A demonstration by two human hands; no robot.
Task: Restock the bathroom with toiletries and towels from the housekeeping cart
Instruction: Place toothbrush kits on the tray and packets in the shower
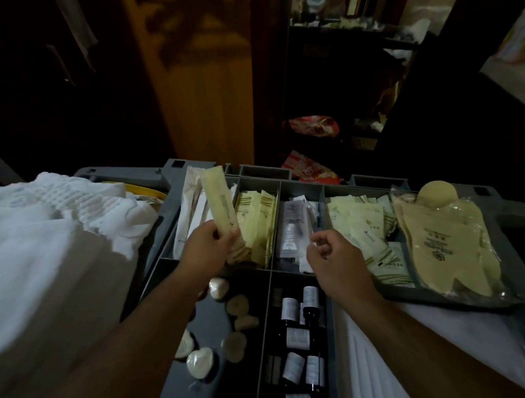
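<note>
Bare forearms reach over the housekeeping cart's tray [194, 170]. The left hand [209, 248] grips a long pale sachet [219, 200] above the back compartments. The right hand [331, 253] hovers with fingers curled (whether pinching anything, I cannot tell). Restocking looks barely begun: white towels [48, 236] lie on the cart. The bathroom is out of view, and the labels are unreadable in the dim light.

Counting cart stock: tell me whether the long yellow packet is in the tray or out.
Out. The left hand grips the long yellow packet by its lower end, lifted above the compartments of the tray.
</note>
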